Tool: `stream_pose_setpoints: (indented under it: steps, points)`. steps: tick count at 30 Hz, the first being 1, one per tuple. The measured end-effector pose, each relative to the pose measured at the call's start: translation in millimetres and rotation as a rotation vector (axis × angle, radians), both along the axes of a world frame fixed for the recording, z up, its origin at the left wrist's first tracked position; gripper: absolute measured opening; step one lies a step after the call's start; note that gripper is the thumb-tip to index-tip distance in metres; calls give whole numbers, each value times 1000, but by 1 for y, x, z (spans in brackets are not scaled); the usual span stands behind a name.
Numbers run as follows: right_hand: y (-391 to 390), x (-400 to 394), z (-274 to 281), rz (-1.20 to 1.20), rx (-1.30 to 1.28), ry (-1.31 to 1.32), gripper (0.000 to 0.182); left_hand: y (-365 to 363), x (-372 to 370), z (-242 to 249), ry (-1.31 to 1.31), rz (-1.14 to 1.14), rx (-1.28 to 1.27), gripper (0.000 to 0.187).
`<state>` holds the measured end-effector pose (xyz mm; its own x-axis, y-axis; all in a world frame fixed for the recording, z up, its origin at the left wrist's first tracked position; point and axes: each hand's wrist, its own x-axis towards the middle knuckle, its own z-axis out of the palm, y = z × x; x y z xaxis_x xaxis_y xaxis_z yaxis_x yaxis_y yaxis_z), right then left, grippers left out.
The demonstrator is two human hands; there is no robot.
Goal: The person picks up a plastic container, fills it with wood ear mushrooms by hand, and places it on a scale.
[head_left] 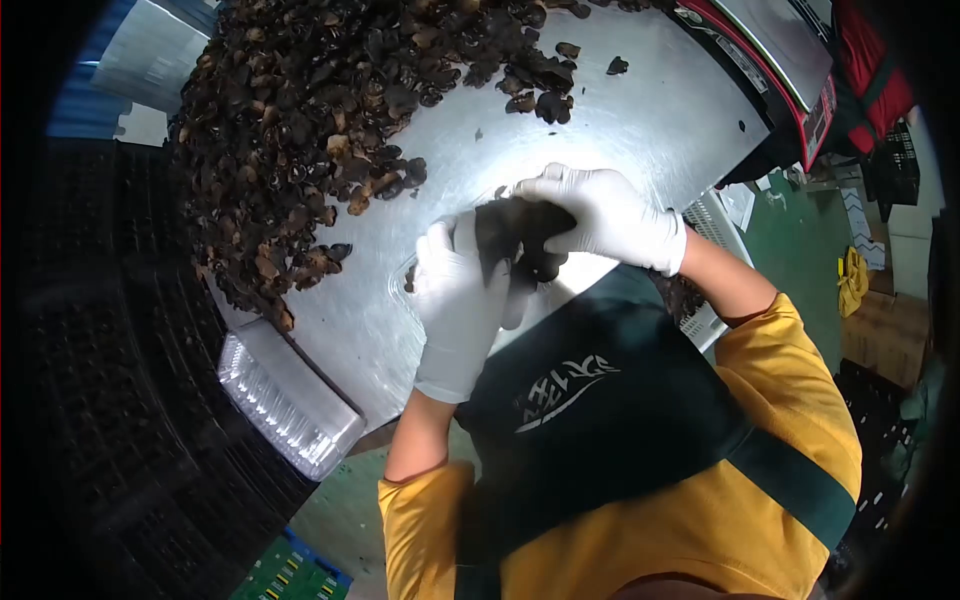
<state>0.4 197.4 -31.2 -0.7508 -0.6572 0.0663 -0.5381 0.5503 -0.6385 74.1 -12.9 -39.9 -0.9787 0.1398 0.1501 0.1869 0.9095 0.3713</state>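
Both of my hands wear white gloves and meet over the near edge of the metal table (pixel 385 300). My left hand (pixel 460 280) has its fingers bent around dark brown, mushroom-like pieces (pixel 505 235). From the right, my right hand (pixel 600 215) grips the same dark pieces, its thumb and fingers closed on them. The held pieces are slightly blurred, and their number is unclear. A large heap of similar dark pieces (pixel 300 110) covers the upper left of the table, with a few loose ones near its right side.
A clear plastic box (pixel 290 400) sits at the table's lower left corner. Black crates (pixel 110 330) stand at the left. A white perforated basket (pixel 705 325) is beside the table at right, below a red and silver machine (pixel 770 50). A yellow item (pixel 852 282) lies farther right.
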Motion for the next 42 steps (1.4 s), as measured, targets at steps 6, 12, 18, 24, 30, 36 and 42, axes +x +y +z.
stream_pose_setpoints:
  steps: [6,12,18,24,30,36,42]
  points:
    - [20,-3,-2,-102,-115,-377,52,-11,18,6,-3,5,111,67]
    - [21,-6,3,-266,-316,-362,40,-25,40,-11,82,57,151,75]
    - [-19,-6,-15,-163,-33,121,40,-15,48,-20,74,88,48,83]
    - [-18,-9,-23,-136,-108,257,39,-23,49,-27,114,89,32,93]
    - [27,-13,-9,-234,-243,228,34,-27,62,-14,109,92,283,89]
    - [48,-11,-22,-322,-173,22,34,-61,80,-33,-7,545,560,42]
    - [-1,-46,-28,-298,-190,165,37,-68,88,-58,-107,545,689,37]
